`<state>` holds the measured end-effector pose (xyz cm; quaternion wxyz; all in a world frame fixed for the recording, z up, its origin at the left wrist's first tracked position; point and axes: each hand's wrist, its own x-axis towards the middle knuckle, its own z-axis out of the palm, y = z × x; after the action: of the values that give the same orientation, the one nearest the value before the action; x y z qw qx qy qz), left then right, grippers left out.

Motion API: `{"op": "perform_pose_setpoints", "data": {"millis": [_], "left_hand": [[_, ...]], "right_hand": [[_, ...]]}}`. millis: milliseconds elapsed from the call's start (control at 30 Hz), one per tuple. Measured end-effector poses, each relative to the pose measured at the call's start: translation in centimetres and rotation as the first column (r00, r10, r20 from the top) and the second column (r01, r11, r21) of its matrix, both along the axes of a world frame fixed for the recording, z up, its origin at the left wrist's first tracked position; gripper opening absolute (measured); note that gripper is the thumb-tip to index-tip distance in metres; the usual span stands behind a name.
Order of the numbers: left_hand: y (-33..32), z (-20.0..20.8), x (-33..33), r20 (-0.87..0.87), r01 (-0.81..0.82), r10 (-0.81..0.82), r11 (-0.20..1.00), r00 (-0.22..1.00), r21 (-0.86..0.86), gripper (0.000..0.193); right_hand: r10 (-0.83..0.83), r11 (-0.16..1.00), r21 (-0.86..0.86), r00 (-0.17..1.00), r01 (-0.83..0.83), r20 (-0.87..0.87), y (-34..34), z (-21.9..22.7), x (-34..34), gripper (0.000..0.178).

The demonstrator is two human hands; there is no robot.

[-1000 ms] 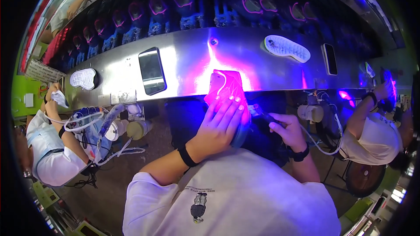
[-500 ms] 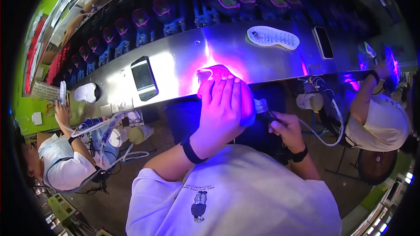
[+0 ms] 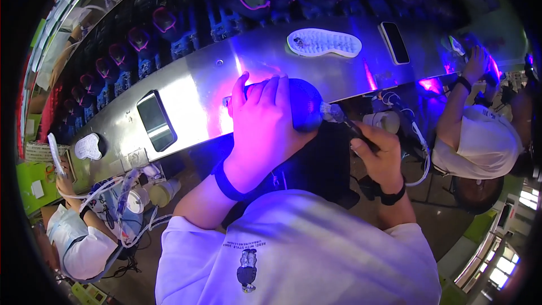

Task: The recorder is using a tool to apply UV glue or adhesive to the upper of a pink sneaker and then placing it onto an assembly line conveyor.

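Under purple-pink light, my left hand [image 3: 261, 120] is closed over a dark, rounded shoe upper [image 3: 306, 103] at the bench's near edge. Its fingers and back hide much of the upper. To the right, my right hand [image 3: 383, 152] grips the dark handle of a brush [image 3: 351, 126] between thumb and fingers. The brush's pale head reaches the right end of the upper and seems to touch it. Beyond the upper, a white shoe sole [image 3: 324, 43] lies on the metal bench [image 3: 214, 90].
One phone [image 3: 157, 120] lies on the bench to the left, another phone [image 3: 395, 43] to the right. Dark shoe uppers [image 3: 138, 39] with glowing pink edges stand in a row behind. Co-workers sit on both sides, near tubs [image 3: 164, 192] and white tubing [image 3: 418, 141].
The upper has turned in my left hand, showing more of its dark right side. My right hand has risen with the brush. The whole view has shifted, so bench things appear further left.
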<state>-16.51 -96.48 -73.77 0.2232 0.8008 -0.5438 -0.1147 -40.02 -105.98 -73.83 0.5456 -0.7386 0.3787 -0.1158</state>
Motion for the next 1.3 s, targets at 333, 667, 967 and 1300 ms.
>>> {"op": "perform_pose_setpoints", "data": {"millis": [333, 667, 967, 1300], "left_hand": [[-0.8, 0.2, 5.2, -0.078, 0.019, -0.009, 0.992, 0.997, 0.125, 0.092], [5.0, -2.4, 8.4, -0.216, 0.145, -0.086, 0.951, 0.973, 0.275, 0.094], [7.0, 0.2, 5.7, -0.556, 0.177, -0.187, 0.982, 0.810, -0.072, 0.089], [7.4, 0.1, 4.8, -0.795, 0.168, -0.012, 0.979, 0.607, 0.113, 0.089]], "right_hand": [[0.117, 0.965, -0.240, 0.993, -0.108, 0.027, -3.9, -3.2, 5.8, 0.030], [-0.034, 0.810, 0.587, 0.998, -0.009, 0.062, -3.5, -5.9, 7.3, 0.031], [0.134, 0.951, 0.255, 0.976, -0.175, 0.174, -5.7, -1.1, 9.4, 0.034], [0.199, 0.886, 0.401, 0.972, -0.232, 0.122, -6.2, -2.5, 7.0, 0.030]]}}
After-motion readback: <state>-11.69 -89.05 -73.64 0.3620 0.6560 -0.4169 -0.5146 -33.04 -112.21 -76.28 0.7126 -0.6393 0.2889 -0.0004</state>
